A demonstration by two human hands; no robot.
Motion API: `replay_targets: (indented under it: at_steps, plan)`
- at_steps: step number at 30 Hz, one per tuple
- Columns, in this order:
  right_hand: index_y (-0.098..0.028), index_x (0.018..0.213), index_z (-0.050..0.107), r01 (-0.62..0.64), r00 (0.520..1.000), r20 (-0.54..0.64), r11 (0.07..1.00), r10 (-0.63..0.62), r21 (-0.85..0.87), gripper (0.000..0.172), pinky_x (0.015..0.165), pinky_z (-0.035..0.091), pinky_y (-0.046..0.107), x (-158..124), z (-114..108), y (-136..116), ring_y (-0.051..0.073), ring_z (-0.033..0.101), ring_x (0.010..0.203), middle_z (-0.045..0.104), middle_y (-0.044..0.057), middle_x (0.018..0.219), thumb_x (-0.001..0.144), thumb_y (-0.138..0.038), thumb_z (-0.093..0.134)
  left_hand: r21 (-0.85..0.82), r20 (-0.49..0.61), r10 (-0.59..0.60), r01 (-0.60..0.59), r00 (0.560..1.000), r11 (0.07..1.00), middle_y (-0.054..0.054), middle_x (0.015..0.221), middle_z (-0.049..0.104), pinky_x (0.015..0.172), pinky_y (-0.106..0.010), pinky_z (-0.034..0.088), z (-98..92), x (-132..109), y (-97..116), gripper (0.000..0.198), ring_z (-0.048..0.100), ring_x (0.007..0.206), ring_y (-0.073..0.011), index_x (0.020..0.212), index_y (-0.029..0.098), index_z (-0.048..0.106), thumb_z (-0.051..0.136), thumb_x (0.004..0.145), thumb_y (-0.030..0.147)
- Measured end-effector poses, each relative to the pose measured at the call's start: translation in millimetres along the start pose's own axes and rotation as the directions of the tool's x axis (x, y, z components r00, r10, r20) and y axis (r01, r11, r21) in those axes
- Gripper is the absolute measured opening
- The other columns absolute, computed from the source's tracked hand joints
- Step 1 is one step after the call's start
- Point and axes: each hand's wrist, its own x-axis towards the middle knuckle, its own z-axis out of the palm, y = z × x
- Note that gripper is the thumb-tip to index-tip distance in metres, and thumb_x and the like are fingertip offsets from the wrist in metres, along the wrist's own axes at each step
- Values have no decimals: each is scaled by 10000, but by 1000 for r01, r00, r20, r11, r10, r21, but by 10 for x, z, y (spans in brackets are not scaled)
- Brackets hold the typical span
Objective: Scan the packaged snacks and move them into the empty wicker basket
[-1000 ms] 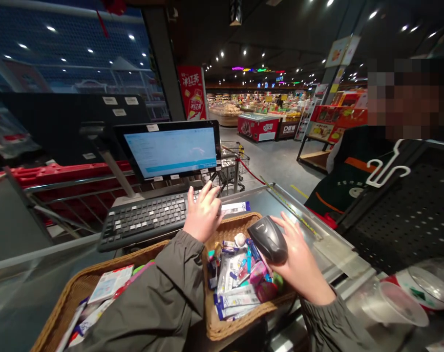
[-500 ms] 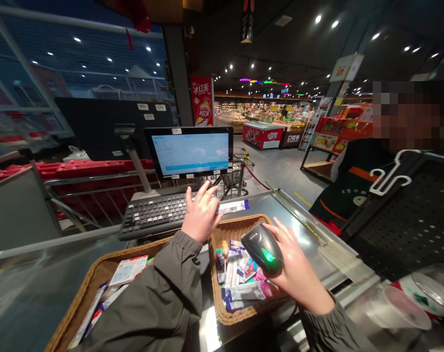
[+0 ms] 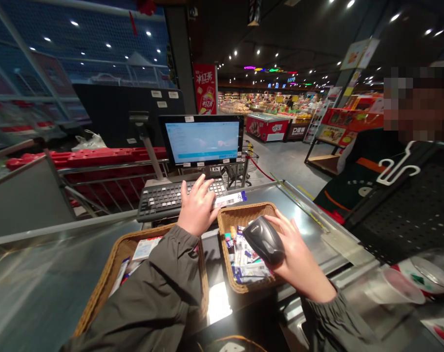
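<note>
My right hand (image 3: 293, 252) is wrapped around a black handheld barcode scanner (image 3: 264, 238), held over the right wicker basket (image 3: 240, 288). Inside that basket lie many small wrapped packets (image 3: 245, 254). Over the right part of the black keyboard (image 3: 159, 203), my left hand (image 3: 197, 205) has its fingers stretched across the keys. A slim white packet with a blue end (image 3: 229, 199) sticks out from the thumb side of this hand, apparently held there; the grip is partly hidden. My left sleeve covers part of the left wicker basket (image 3: 110, 266), which holds a few flat packages.
A lit monitor (image 3: 205, 142) stands behind the keyboard, with a second dark screen (image 3: 126, 117) beside it. Metal counter (image 3: 53, 274) surrounds the baskets. A person in dark clothing (image 3: 348, 181) is at right, near white hooks (image 3: 397, 168). Clear plastic cups (image 3: 393, 286) stand lower right.
The scanner's green light has gone out. My left hand and its packet have shifted left across the keyboard. The camera view has turned and tilted slightly.
</note>
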Motion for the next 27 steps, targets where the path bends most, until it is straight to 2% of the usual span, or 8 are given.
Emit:
replay_targets:
  at_steps: [6, 11, 17, 23, 27]
  plan:
    - [-158, 1291, 559, 53, 998, 20, 998, -53, 20, 538, 1155, 187, 692, 69, 127, -227, 384, 276, 1452, 499, 163, 1423, 760, -243, 589, 47, 21, -89, 88, 996, 995, -144, 1417, 546, 1155, -692, 106, -196, -432, -289, 113, 348, 1427, -356, 866, 192, 641, 627, 831, 299]
    - [-186, 1236, 599, 110, 990, 87, 992, -114, 58, 457, 1147, 180, 704, 173, 268, -454, 389, 272, 1453, 490, 152, 1438, 786, -271, 601, 105, 72, -200, 192, 977, 976, -144, 1406, 556, 1147, -704, 104, -345, -879, -565, 111, 359, 1417, -368, 813, 196, 630, 645, 806, 306]
    - [-161, 1241, 590, 178, 978, 93, 981, -185, 73, 487, 1136, 197, 707, 295, 388, -691, 392, 277, 1450, 498, 182, 1423, 761, -238, 611, 147, 130, -281, 262, 951, 954, -171, 1362, 587, 1130, -718, 137, -374, -1379, -772, 131, 405, 1383, -378, 798, 187, 623, 644, 803, 316]
    - [-188, 1285, 566, 216, 969, 105, 973, -225, 85, 518, 1142, 198, 696, 353, 482, -866, 370, 268, 1457, 498, 156, 1429, 774, -261, 617, 165, 152, -319, 294, 936, 942, -163, 1339, 605, 1129, -711, 153, -392, -1662, -867, 124, 415, 1375, -372, 802, 190, 624, 642, 803, 313]
    - [-186, 1241, 592, 225, 965, 112, 968, -237, 110, 491, 1148, 175, 698, 372, 537, -965, 374, 269, 1455, 499, 152, 1427, 756, -250, 619, 203, 137, -361, 331, 923, 922, -173, 1340, 604, 1128, -713, 146, -457, -1801, -984, 132, 415, 1374, -376, 796, 184, 631, 633, 807, 315]
